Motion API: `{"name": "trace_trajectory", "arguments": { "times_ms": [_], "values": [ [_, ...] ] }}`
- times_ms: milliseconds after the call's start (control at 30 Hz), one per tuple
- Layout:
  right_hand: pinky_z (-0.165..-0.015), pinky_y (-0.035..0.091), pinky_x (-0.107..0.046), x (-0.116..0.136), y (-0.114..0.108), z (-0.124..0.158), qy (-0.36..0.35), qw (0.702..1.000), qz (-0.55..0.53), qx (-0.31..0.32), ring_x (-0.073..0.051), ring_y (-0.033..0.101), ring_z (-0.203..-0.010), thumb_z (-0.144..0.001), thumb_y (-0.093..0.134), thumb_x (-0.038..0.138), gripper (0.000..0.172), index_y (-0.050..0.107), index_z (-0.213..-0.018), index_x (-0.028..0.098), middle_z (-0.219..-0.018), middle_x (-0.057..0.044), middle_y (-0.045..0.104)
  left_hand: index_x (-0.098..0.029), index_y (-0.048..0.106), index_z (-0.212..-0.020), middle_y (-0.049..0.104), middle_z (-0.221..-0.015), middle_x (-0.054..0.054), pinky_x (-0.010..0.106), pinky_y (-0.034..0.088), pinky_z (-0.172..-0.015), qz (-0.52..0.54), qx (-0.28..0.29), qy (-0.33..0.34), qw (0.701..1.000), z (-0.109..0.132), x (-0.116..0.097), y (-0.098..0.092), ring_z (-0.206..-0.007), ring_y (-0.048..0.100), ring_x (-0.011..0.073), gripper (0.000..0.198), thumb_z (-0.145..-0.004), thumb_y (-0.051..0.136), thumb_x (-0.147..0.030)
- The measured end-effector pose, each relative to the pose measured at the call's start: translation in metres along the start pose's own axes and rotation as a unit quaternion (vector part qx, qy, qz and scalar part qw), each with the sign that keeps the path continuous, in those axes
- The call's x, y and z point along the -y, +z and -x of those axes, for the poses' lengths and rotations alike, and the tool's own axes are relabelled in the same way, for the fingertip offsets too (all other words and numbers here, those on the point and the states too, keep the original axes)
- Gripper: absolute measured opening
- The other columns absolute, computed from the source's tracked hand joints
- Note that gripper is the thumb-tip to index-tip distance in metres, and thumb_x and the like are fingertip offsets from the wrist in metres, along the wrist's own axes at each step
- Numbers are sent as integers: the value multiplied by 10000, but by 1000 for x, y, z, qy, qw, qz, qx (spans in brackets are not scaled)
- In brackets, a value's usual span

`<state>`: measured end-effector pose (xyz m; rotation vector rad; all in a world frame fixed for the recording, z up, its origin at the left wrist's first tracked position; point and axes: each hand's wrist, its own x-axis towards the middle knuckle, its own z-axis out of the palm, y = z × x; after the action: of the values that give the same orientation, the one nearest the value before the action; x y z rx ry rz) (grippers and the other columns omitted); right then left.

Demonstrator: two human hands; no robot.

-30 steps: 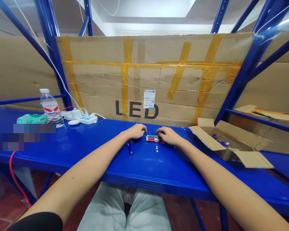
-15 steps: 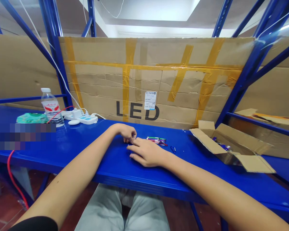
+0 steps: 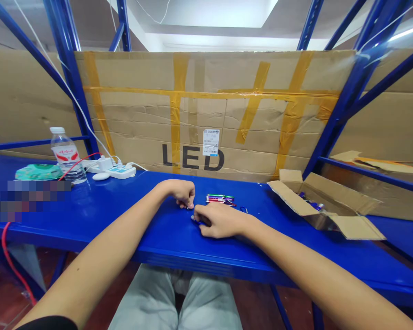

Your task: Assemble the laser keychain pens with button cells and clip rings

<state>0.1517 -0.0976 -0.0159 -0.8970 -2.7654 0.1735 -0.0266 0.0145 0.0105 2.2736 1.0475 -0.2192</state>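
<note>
My left hand [image 3: 183, 192] is bent down at the wrist over the blue table, fingertips pinched round something tiny and pale that I cannot make out. Just to its right, my right hand [image 3: 222, 220] curls its fingers round a small blue tube [image 3: 200, 222] with a silvery end, low over the tabletop. The hands are close but apart. Behind the right hand lie several slim shiny tubes [image 3: 220, 198] in green, purple and red, side by side; the hand partly hides them. A small blue carabiner [image 3: 243, 209] rests to their right.
An open cardboard box [image 3: 316, 213] with small blue and purple items stands at right. On the left are a water bottle [image 3: 67, 158], a green soft pack [image 3: 37, 172] and a white power strip [image 3: 119, 171]. A large cardboard sheet [image 3: 141, 114] walls off the back.
My right hand has drawn slightly right, away from the left, its outstretched fingers now curled round the blue tube. My left fingertips stay pinched. The view has shifted slightly.
</note>
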Motion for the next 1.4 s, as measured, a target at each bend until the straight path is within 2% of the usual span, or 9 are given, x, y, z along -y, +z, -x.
{"name": "trace_trajectory", "arguments": {
  "times_ms": [167,267,433,533,667,733,967,1167,1400],
  "values": [
    [-538,313,-233,-23,-25,15,64,987,-77,-124,-108,421,-525,-764,480,127,372,547,-1125,184,-584,67,502,-152,663,-649,627,-565,7,228,391,-505,10,-1,38,999,1,-10,6,-496,527,113,166,-651,749,-293],
    [-548,316,-236,-48,-40,26,115,967,-92,-207,-114,417,-537,-769,453,131,486,506,-1250,166,-575,68,466,-156,660,-704,666,-653,22,229,408,-525,55,44,87,994,3,-20,10,-571,597,136,136,-690,714,-280],
    [-558,315,-253,-83,-51,38,209,940,-31,-268,-122,426,-538,-778,475,195,373,587,-1131,154,-568,47,492,-160,671,-734,659,-628,15,228,393,-534,40,75,118,989,3,-33,19,-584,597,137,84,-715,680,-242],
    [-566,313,-259,-92,-49,39,234,933,-12,-272,-129,444,-548,-762,485,208,317,580,-1061,161,-572,42,519,-152,682,-765,675,-688,19,234,416,-585,34,26,147,988,-1,-38,25,-607,593,126,110,-742,665,-258],
    [-561,294,-269,-92,-46,37,233,937,-13,-261,-142,445,-547,-753,481,223,274,532,-1019,184,-546,61,488,-148,687,-848,673,-796,23,242,428,-678,-10,-182,215,959,-12,-45,38,-722,590,132,134,-795,605,-239],
    [-557,290,-271,-90,-45,36,234,937,-19,-260,-143,442,-543,-747,479,220,266,515,-1009,192,-538,68,473,-150,692,-874,661,-875,37,245,432,-723,-44,-215,246,944,-17,-50,46,-782,589,139,144,-810,599,-240],
    [-543,287,-269,-89,-44,36,226,939,-41,-255,-138,437,-532,-744,468,220,271,491,-1013,196,-542,71,491,-167,689,-1043,620,-1031,82,290,431,-815,-167,-189,271,929,-18,-57,59,-904,587,192,315,-830,643,-394],
    [-538,296,-267,-93,-44,36,228,939,-50,-253,-138,446,-527,-744,468,220,278,491,-1020,196,-532,75,485,-172,696,-1014,655,-946,62,272,419,-795,-156,-146,282,935,-18,-57,58,-896,589,179,189,-851,636,-246],
    [-529,291,-264,-94,-41,36,222,945,-53,-234,-134,429,-517,-747,464,209,290,494,-1035,199,-523,79,464,-151,688,-903,641,-860,38,244,404,-739,-120,-138,294,938,-22,-56,58,-798,564,142,95,-842,621,-124]
  ]
}}
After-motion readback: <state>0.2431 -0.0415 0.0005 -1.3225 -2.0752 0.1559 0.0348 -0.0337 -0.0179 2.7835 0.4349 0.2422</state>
